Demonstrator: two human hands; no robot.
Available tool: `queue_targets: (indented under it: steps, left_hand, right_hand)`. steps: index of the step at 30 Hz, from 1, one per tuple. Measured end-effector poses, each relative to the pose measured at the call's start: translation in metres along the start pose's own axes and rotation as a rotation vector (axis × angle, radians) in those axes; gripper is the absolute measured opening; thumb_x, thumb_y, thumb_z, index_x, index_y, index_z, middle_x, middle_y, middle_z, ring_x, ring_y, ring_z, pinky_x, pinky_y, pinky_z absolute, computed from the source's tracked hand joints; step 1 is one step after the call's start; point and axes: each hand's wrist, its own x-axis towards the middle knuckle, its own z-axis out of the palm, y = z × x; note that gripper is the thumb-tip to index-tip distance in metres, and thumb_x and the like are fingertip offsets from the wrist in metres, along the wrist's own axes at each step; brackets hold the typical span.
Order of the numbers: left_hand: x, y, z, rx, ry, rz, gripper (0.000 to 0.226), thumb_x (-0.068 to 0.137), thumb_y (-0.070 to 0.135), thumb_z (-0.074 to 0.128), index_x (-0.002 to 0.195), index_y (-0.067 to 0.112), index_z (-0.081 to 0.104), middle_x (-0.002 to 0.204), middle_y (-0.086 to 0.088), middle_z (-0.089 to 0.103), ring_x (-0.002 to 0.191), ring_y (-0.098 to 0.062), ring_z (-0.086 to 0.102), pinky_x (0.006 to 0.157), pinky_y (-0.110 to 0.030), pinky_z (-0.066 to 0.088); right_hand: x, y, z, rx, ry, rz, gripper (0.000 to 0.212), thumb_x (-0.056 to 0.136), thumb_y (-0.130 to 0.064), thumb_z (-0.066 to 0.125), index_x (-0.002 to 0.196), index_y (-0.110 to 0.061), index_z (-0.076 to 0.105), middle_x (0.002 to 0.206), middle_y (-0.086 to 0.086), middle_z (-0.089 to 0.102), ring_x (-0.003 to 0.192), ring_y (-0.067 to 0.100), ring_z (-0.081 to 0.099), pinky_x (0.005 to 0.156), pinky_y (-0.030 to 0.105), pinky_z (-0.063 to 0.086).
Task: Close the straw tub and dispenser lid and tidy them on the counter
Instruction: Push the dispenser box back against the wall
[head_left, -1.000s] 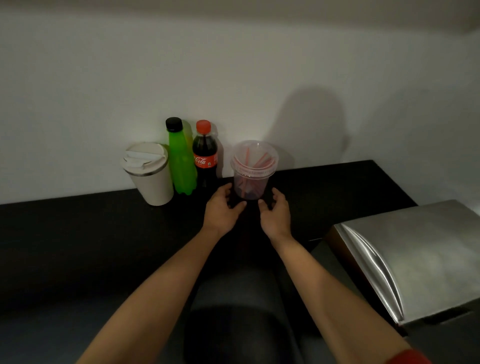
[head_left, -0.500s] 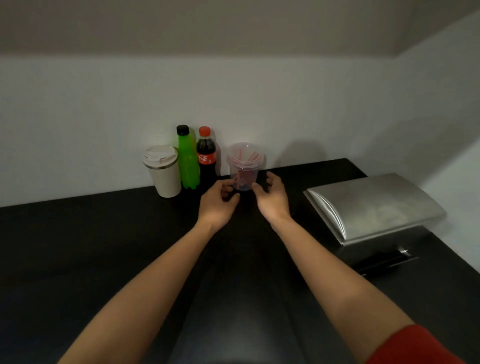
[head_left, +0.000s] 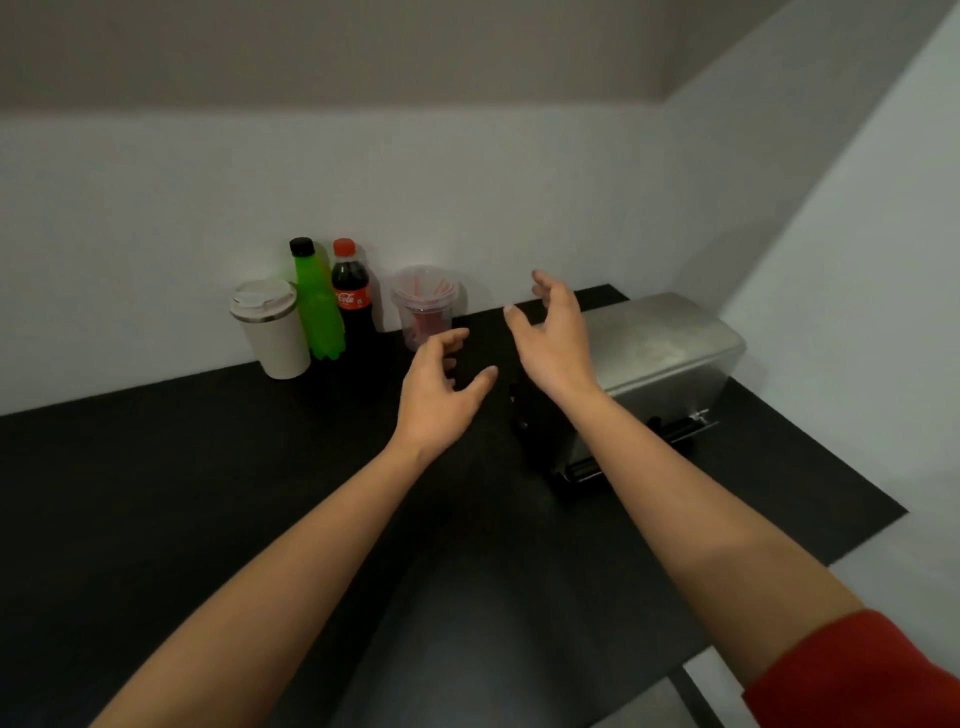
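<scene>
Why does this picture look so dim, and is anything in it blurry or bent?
Head view: light is low and soft, so the black counter swallows detail; the metal dispenser shows only a dull sheen. The right hand is slightly motion-blurred, the straw tub hazy. The wide lens bows the wall lines.

Lidded straw tub (head_left: 425, 306), closed steel dispenser (head_left: 660, 353)

Along the wall at the back of the table (head_left: 156, 493), from left to right, stand a lidded cup (head_left: 271, 328), a first bottle (head_left: 315, 306), a second bottle (head_left: 352, 296) and the straw tub (head_left: 423, 306), each just beside the next. The dispenser (head_left: 660, 374) sits on the table to the right of the tub, near the corner. The left hand (head_left: 436, 400) is in front of the tub, and the right hand (head_left: 558, 338) is between the tub and the dispenser.
</scene>
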Motion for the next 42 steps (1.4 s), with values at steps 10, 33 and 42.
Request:
queue_targets:
  steps: [10,33,42]
  left_hand:
    - [-0.028,0.014,0.055,0.075,-0.124,0.043,0.083,0.071,0.040,0.076,0.141,0.028,0.033,0.145,0.004,0.038,0.130,-0.009,0.036,0.101,-0.027,0.035]
    - [-0.072,0.001,0.174,0.091,0.120,-0.231,0.121,0.059,0.022,0.088,0.145,0.038,0.005,0.149,0.002,0.030,0.135,-0.013,0.036,0.109,-0.043,0.037]
    - [-0.066,-0.011,0.176,0.131,0.138,-0.228,0.126,0.055,0.020,0.090,0.147,0.033,0.005,0.147,0.001,0.033,0.132,-0.014,0.038,0.104,-0.031,0.037]
  right_hand:
    - [-0.011,0.038,-0.088,-0.120,0.146,-0.079,0.047,0.090,-0.026,0.055,0.133,-0.014,0.041,0.136,0.002,0.043,0.128,0.013,0.038,0.107,0.028,0.031]
    - [0.000,0.222,-0.210,-0.040,-0.312,0.340,0.113,0.069,-0.029,0.080,0.149,-0.021,0.000,0.157,0.007,0.011,0.143,0.024,0.018,0.115,0.043,0.024]
    - [0.011,0.230,-0.199,-0.046,-0.366,0.219,0.095,0.068,-0.015,0.081,0.142,-0.020,0.023,0.141,0.003,0.044,0.131,0.018,0.041,0.111,0.037,0.033]
